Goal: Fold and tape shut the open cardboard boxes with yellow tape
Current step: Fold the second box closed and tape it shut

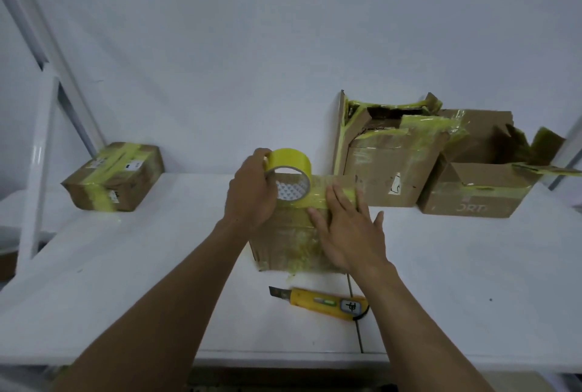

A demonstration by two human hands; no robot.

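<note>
My left grip (252, 193) curls round the yellow tape roll (291, 161) at mid-frame. My right grip (349, 231) lies flat, fingers spread, pressing a yellow strip (318, 199) onto the crinkly brown box (283, 246) on the white tabletop (126, 265).

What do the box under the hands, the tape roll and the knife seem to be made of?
Box: brown cardboard, matt, with shiny patches where old film seems to be stuck on it.
Tape roll: glossy yellow film, probably plastic, wound on a printed core that looks like card.
Knife: smooth yellow body, likely plastic; dark blade, probably metal.
</note>
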